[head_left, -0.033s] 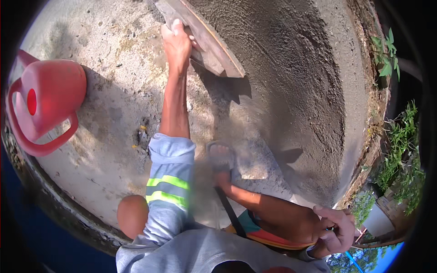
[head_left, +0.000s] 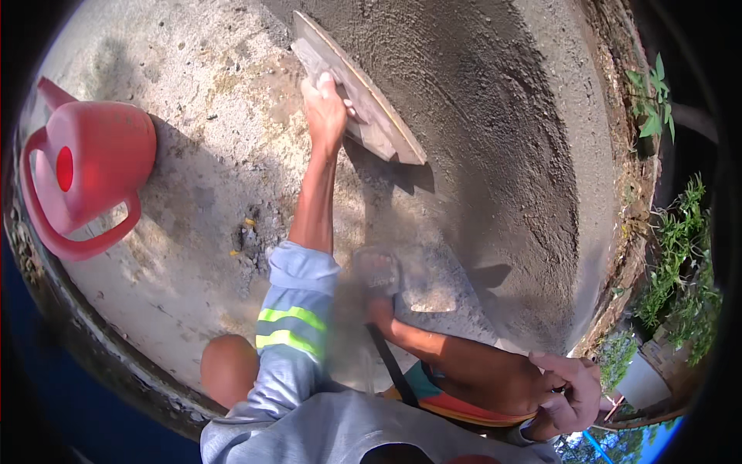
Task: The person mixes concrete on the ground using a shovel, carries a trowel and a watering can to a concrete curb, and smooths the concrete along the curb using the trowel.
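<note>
My left hand (head_left: pixel 325 116) is closed round the grip of a long plastering float (head_left: pixel 371 116), its flat blade tilted against the wet grey mortar (head_left: pixel 464 100). The blade runs from upper left to lower right along the mortar's left edge and casts a shadow beside its lower end. At the lower right, my right hand (head_left: pixel 570 393) rests by my bent knee, its fingers loosely bent and apart, with nothing visible in them. My sandalled foot (head_left: pixel 377 271) stands on the ground below the float, partly blurred.
A red watering can (head_left: pixel 108 155) stands on rough concrete (head_left: pixel 193 69) to the left. Crumbs of loose mortar (head_left: pixel 251 240) lie near my left forearm. Along the right, the mortar ends at a rough earthy edge (head_left: pixel 610 232) with green plants (head_left: pixel 672 247) beyond it.
My left hand and the plastering float have come down toward me and slightly right along the mortar. The right hand stays by the knee. The whole view has shifted a little.
</note>
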### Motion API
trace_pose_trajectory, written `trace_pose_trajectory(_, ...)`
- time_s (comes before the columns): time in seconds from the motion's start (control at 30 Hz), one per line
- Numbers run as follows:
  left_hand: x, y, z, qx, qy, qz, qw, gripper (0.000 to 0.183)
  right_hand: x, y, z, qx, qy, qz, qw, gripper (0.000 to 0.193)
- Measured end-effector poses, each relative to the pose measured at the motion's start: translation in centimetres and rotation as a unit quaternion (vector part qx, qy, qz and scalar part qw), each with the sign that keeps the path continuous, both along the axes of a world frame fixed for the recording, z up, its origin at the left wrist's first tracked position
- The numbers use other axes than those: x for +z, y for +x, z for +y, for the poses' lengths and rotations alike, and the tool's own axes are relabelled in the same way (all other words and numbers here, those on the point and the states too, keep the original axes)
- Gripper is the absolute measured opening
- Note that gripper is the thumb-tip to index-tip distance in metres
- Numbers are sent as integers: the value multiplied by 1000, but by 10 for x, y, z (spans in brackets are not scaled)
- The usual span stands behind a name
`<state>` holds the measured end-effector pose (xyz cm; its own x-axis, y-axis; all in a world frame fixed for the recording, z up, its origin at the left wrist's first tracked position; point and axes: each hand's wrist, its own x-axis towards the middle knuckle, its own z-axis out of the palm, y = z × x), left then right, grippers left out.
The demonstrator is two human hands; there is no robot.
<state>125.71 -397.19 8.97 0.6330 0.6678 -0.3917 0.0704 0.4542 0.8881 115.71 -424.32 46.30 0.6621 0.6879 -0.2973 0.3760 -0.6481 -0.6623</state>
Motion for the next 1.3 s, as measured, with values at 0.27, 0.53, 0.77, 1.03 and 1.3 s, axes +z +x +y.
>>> trace_pose_trajectory(0.27, 58, -23, -95, 2, 45, 43, 998, 38, 0, 7, 30, -91, -79, 95, 988, 46)
trace_pose_trajectory(0.53, -8, 15, 19, -3, 10, 4, 1000, 29, 10, 12, 6, -77, -90, 132, 984, 44)
trace_pose_trajectory(0.77, -11, -40, -130, -13, -57, 57, 997, 28, -14, 17, 14, -96, -106, 70, 987, 42)
trace_pose_trajectory(1.03, -10, 44, 108, -56, 40, 74, 995, 36, -7, 28, -3, 35, -27, 71, 996, 47)
trace_pose_trajectory(1.3, 106, 4, -27, -19, 36, -28, 999, 33, -7, 34, 27, -85, -81, 84, 990, 44)
